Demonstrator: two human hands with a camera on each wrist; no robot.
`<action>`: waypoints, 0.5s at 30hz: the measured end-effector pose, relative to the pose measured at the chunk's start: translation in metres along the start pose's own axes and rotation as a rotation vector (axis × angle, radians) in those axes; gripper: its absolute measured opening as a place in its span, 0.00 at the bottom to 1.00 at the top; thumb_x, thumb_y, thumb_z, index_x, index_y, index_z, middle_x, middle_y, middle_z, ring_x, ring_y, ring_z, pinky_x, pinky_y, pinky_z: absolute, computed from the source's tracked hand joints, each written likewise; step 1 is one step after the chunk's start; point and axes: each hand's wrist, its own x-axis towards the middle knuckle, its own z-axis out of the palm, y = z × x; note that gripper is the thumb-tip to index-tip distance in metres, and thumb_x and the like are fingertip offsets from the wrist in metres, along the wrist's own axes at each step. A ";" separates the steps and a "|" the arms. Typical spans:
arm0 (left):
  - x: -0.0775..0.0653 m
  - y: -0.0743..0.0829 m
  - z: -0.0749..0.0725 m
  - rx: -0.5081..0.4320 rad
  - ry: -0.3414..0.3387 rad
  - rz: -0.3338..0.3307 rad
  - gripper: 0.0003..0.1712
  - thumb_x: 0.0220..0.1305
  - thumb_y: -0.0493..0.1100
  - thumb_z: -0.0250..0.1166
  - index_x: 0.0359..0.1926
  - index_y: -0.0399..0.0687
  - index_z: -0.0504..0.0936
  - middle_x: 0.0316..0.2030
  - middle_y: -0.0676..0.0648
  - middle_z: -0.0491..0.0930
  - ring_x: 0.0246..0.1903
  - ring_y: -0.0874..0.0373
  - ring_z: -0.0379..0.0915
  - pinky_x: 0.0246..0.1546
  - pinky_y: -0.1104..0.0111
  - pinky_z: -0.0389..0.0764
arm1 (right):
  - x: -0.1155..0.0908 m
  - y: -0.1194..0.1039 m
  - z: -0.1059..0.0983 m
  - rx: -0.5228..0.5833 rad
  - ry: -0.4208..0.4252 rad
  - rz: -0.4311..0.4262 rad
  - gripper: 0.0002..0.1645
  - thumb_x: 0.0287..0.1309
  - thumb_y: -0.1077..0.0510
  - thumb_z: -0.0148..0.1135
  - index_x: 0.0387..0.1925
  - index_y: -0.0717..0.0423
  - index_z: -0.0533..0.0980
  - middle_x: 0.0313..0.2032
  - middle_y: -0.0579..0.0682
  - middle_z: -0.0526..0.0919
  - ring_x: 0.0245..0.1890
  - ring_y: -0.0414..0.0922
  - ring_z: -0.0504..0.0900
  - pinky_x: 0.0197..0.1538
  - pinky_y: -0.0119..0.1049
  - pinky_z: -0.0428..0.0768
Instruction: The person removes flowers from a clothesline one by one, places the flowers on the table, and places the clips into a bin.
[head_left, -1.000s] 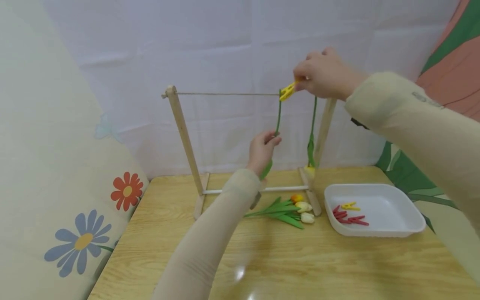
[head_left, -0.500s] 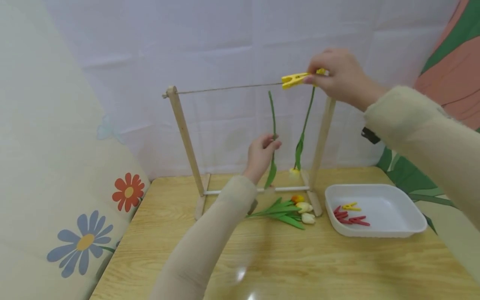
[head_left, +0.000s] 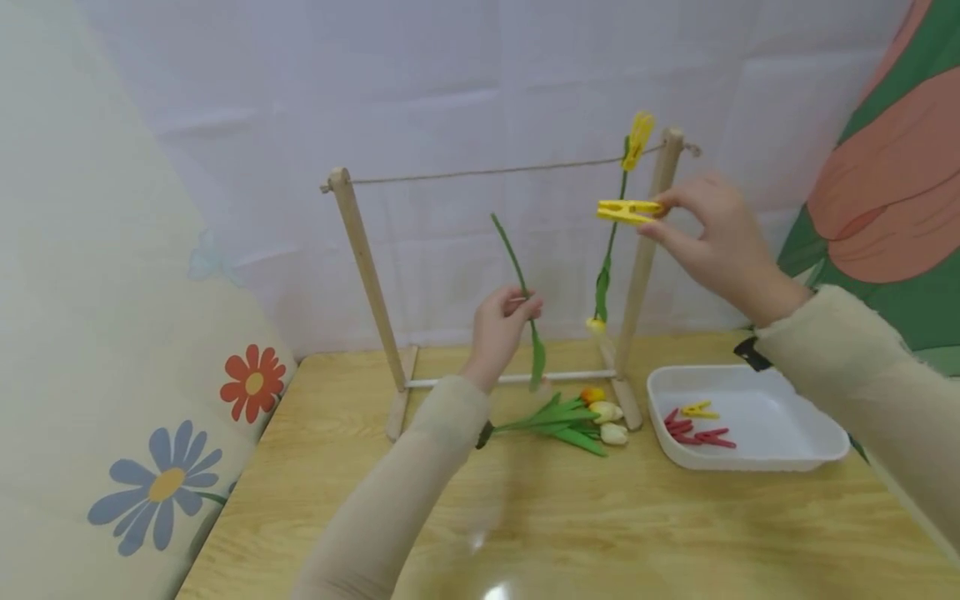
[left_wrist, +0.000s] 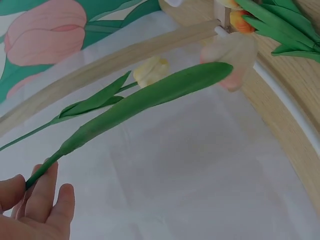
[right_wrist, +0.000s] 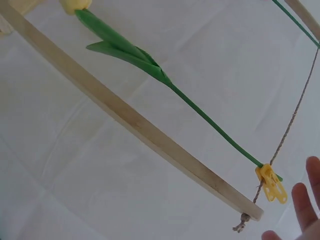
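My left hand (head_left: 501, 329) pinches the green stem of an artificial tulip (head_left: 510, 250), its bloom hanging downward. The left wrist view shows that bloom as pale pink-white (left_wrist: 235, 47), behind a long leaf. The stem's top end is free, below the cord (head_left: 480, 172). At the right, my right hand (head_left: 723, 242) pinches a yellow clothespin (head_left: 626, 212) between thumb and fingers, below the cord. Another yellow clothespin (head_left: 639, 142) clips a yellow tulip (head_left: 603, 287) upside down on the cord. In the right wrist view, only some fingers (right_wrist: 304, 205) show; the held clothespin is out of sight.
The cord runs between two wooden posts (head_left: 363, 267) of a frame with a white lower bar (head_left: 577, 377). Several tulips (head_left: 570, 421) lie on the wooden table (head_left: 600, 525). A white tray (head_left: 780, 458) at the right holds red clothespins (head_left: 712, 437) and a yellow one (head_left: 699, 409).
My right hand has drawn the yellow clothespin off the stem and cord, then moved right and down. My left hand has shifted left and slightly down, the tulip's stem leaning left.
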 end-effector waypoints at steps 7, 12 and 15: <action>-0.010 -0.010 -0.008 -0.033 0.053 0.025 0.13 0.69 0.36 0.64 0.49 0.31 0.79 0.44 0.35 0.86 0.45 0.47 0.85 0.57 0.64 0.82 | -0.040 0.001 0.000 0.022 0.055 0.058 0.15 0.56 0.68 0.70 0.42 0.76 0.78 0.39 0.70 0.80 0.42 0.59 0.71 0.49 0.37 0.63; -0.016 -0.011 -0.012 -0.061 0.082 0.018 0.13 0.68 0.36 0.64 0.50 0.30 0.78 0.45 0.35 0.86 0.46 0.47 0.85 0.57 0.64 0.82 | -0.057 0.003 0.005 0.053 0.107 0.049 0.45 0.64 0.31 0.56 0.43 0.76 0.79 0.39 0.70 0.80 0.44 0.43 0.71 0.51 0.29 0.63; -0.019 -0.013 -0.014 -0.075 0.087 0.002 0.14 0.69 0.35 0.63 0.51 0.29 0.77 0.46 0.35 0.85 0.47 0.47 0.85 0.57 0.64 0.82 | -0.061 0.002 0.007 0.067 0.124 0.056 0.50 0.60 0.26 0.52 0.43 0.76 0.79 0.39 0.70 0.80 0.47 0.29 0.66 0.52 0.27 0.64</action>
